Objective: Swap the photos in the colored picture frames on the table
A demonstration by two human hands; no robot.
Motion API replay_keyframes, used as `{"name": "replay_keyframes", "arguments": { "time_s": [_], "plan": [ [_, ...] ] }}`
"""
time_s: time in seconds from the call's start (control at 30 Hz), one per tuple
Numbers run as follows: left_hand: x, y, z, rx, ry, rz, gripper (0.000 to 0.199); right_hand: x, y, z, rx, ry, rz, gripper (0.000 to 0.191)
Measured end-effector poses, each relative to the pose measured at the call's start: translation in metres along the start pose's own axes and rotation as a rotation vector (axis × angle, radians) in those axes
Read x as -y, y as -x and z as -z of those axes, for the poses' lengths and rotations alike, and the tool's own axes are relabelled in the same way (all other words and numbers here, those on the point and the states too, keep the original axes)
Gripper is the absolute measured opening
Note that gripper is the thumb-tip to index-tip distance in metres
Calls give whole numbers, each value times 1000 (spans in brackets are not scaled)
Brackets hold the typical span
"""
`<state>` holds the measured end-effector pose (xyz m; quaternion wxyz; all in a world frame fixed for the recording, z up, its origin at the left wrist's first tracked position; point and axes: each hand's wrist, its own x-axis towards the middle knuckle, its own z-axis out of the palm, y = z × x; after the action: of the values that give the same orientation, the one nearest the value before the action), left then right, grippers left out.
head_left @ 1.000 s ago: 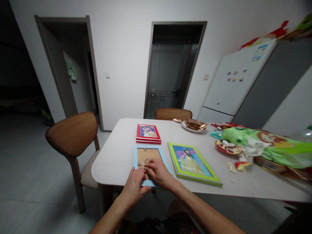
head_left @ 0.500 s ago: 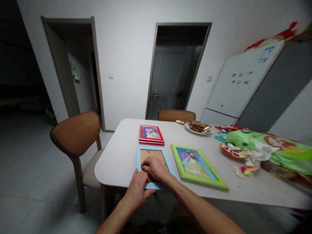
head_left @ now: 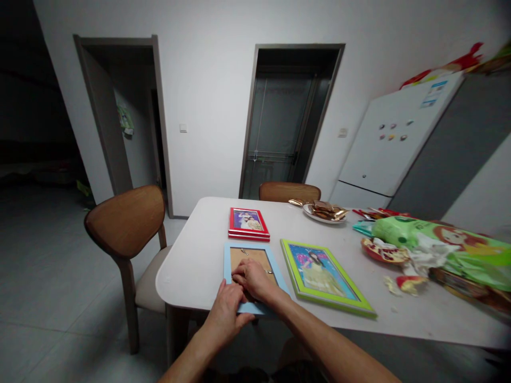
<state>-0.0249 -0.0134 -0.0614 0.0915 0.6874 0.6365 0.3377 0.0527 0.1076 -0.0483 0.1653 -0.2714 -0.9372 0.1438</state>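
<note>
A light blue picture frame (head_left: 227,260) lies face down at the table's near edge, its brown backing board (head_left: 259,257) showing with small metal pieces on it. My left hand (head_left: 228,304) grips the frame's near left corner, thumb along the near edge. Over the board is my right hand (head_left: 254,279), fingers bent and pressed together near the left inner edge; whatever is under the fingertips is hidden. To the right lies a green picture frame (head_left: 293,271), face up with a portrait in it. Beyond the blue one, red picture frames (head_left: 248,236) are stacked.
Farther back on the white table (head_left: 191,255) stands a plate (head_left: 319,218) of wrapped snacks. Half a pomegranate (head_left: 385,251), peel pieces (head_left: 409,283), crumpled tissue and a green plastic bag (head_left: 475,250) crowd the right side. A wooden chair (head_left: 130,223) stands at the left.
The view has tipped slightly, so everything sits a little lower in the picture. Both hands stay at the blue frame, with barely any visible finger movement.
</note>
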Motion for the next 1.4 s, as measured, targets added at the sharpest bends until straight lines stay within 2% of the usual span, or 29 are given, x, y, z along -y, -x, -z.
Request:
{"name": "replay_keyframes", "arguments": {
  "time_s": [0.07,0.2,0.33,0.47,0.77,0.93,1.1,1.2,1.3,1.4],
  "plan": [
    [-1,1,1,-7,6,-8,24,-5,-3,1,-49,-75,-60,20],
    [-2,6,1,-5,18,-7,29,-25,-19,2,-174,-70,-324,20],
    [0,10,-1,-1,13,-11,35,-41,-36,-2,-201,1,-460,20],
    [1,13,-2,-3,8,-16,34,-47,-46,-10,-217,52,-541,21],
    [-1,13,-1,-4,23,-2,43,-47,-55,-12,-183,76,-566,18],
    [-3,15,3,11,0,5,42,-41,-57,-8,-211,58,-582,17],
    [-14,11,7,59,-74,42,45,-43,-56,-3,-248,-10,-583,16],
    [-22,5,1,131,-169,85,43,-46,-53,7,-279,-79,-523,18],
    [-23,1,-1,178,-203,80,43,-52,-37,26,-313,-145,-457,20],
    [-21,0,7,94,-122,51,36,-61,-9,45,-399,-279,-431,24]
  ]
}}
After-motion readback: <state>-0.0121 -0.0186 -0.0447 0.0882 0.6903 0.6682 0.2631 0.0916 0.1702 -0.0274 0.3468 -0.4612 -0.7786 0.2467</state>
